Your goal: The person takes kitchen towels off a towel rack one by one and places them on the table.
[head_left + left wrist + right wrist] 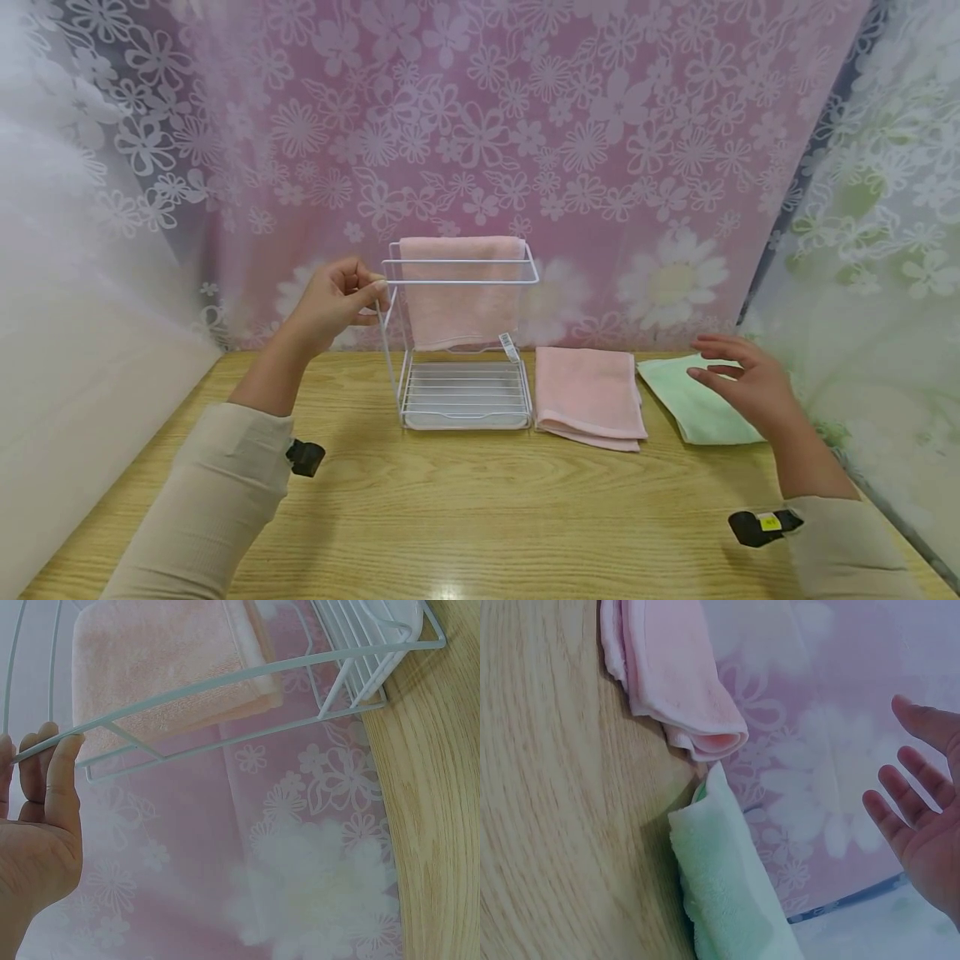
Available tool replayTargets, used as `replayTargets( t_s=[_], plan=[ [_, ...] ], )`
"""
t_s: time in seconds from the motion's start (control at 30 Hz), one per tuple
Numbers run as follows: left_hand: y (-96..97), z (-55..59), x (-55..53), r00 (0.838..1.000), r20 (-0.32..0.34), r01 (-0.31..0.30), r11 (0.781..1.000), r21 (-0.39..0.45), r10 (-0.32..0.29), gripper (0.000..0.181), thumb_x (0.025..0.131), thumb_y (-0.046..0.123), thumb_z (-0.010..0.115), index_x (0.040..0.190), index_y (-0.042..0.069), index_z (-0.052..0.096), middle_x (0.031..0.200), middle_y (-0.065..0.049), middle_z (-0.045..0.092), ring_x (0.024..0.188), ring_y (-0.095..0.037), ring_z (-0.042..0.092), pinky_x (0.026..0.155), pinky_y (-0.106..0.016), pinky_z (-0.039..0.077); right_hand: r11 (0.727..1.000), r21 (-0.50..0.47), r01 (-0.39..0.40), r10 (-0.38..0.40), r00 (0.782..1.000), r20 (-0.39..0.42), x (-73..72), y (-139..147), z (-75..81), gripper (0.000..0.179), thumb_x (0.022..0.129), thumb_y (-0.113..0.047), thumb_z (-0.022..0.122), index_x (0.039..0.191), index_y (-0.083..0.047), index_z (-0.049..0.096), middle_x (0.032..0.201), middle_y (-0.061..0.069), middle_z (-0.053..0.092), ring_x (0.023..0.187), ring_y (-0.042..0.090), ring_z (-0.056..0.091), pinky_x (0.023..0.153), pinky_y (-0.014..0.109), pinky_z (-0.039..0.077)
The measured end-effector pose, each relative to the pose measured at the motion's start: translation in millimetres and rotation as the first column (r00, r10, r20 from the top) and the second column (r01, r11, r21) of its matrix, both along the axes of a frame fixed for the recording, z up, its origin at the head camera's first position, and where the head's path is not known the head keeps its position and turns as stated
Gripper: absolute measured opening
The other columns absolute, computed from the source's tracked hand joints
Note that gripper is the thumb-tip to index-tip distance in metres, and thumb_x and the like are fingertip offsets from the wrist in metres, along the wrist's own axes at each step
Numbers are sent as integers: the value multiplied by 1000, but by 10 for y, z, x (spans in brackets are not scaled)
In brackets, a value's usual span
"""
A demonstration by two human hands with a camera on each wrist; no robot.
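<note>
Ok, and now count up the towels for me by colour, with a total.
Pink: 2, the hanging towel on the rack and the folded towel on the table
Green: 1, the green towel on the table
Total: 3

And it's two hands, one left hand (330, 308) and one right hand (753, 392)! Two sleeves (225, 475), two black wrist devices (306, 457). One wire rack (465, 282). Towels now, three in all: a first pink towel (461, 308), a second pink towel (588, 392), one green towel (705, 410). One tag (509, 347), one table (450, 508). Base wires (465, 387)? Perhaps seven, too fine to call for certain.
</note>
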State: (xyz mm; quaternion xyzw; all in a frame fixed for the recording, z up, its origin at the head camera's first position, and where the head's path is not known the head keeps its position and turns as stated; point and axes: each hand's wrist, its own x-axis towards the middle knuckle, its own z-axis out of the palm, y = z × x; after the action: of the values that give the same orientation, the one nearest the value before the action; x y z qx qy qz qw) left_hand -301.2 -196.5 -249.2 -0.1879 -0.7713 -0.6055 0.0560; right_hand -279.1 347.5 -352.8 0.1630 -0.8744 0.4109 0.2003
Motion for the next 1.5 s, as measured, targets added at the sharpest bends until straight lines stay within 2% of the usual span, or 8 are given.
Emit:
replayTargets(
  t_s=[0.07, 0.27, 0.47, 0.67, 0.83, 1.03, 1.2, 1.5],
  plan=[
    [-5, -5, -5, 1000, -2, 4, 1000, 3, -4, 17, 99, 9, 57, 92, -4, 49, 88, -10, 63, 83, -25, 65, 80, -43, 57, 1000, -7, -5, 5, 1000, 8, 11, -41, 25, 40, 91, -10, 71, 129, 0, 61, 134, -3, 49, 109, -3, 49, 82, 6, 44],
    [-16, -14, -16, 1000, -8, 9, 1000, 7, -9, 15, 99, 9, 58, 91, -1, 50, 91, -16, 63, 84, -27, 65, 79, -42, 57, 1000, 0, -26, 26, 1000, -4, 21, -133, 84, 39, 90, -9, 71, 127, 0, 62, 132, -14, 48, 112, -4, 47, 84, 7, 44],
    [-10, -12, -8, 1000, -4, 6, 1000, 3, -6, 14, 99, 9, 57, 92, -1, 51, 88, -11, 64, 85, -31, 64, 80, -44, 56, 997, 14, -77, 77, 996, -40, 19, -195, 114, 40, 88, -3, 72, 126, -2, 62, 132, -11, 50, 115, -3, 46, 86, 10, 45],
    [-5, -11, 0, 1000, -2, 2, 1000, 0, -2, 14, 99, 9, 58, 92, -2, 51, 92, -19, 62, 88, -33, 63, 81, -43, 56, 989, -2, -151, 150, 987, -63, 13, -256, 122, 44, 85, 2, 74, 128, 1, 61, 133, -11, 49, 117, -3, 46, 86, 9, 45],
    [-6, -15, -4, 1000, -7, 2, 1000, -3, -2, 14, 99, 9, 58, 91, -1, 51, 92, -19, 63, 88, -33, 63, 81, -45, 56, 976, -12, -216, 215, 975, -56, 11, -302, 134, 48, 84, 6, 72, 130, 2, 58, 135, -12, 47, 119, -2, 46, 87, 10, 44],
    [-9, -16, -5, 1000, -10, -2, 1000, -6, 2, 14, 99, 10, 58, 92, 0, 52, 91, -17, 63, 87, -31, 64, 83, -48, 55, 967, 16, -253, 254, 966, -48, 34, -385, 178, 52, 84, 6, 73, 133, 1, 56, 136, -12, 46, 116, -1, 49, 90, 14, 45],
    [-5, -16, -9, 1000, -7, -7, 1000, -11, 7, 14, 99, 9, 57, 92, -1, 51, 93, -21, 62, 86, -30, 64, 84, -49, 54, 961, 13, -275, 275, 959, -66, 60, -464, 204, 53, 82, 8, 73, 132, 1, 56, 134, -9, 47, 115, 0, 50, 91, 15, 45],
    [-12, -26, -8, 1000, -13, 9, 1000, -22, -9, 17, 99, 11, 58, 93, -3, 50, 88, -11, 64, 83, -25, 65, 85, -49, 54, 952, 44, -303, 306, 949, -79, 62, -570, 250, 57, 80, 8, 75, 133, -2, 57, 137, -7, 47, 118, 2, 50, 92, 14, 44]
  ],
)
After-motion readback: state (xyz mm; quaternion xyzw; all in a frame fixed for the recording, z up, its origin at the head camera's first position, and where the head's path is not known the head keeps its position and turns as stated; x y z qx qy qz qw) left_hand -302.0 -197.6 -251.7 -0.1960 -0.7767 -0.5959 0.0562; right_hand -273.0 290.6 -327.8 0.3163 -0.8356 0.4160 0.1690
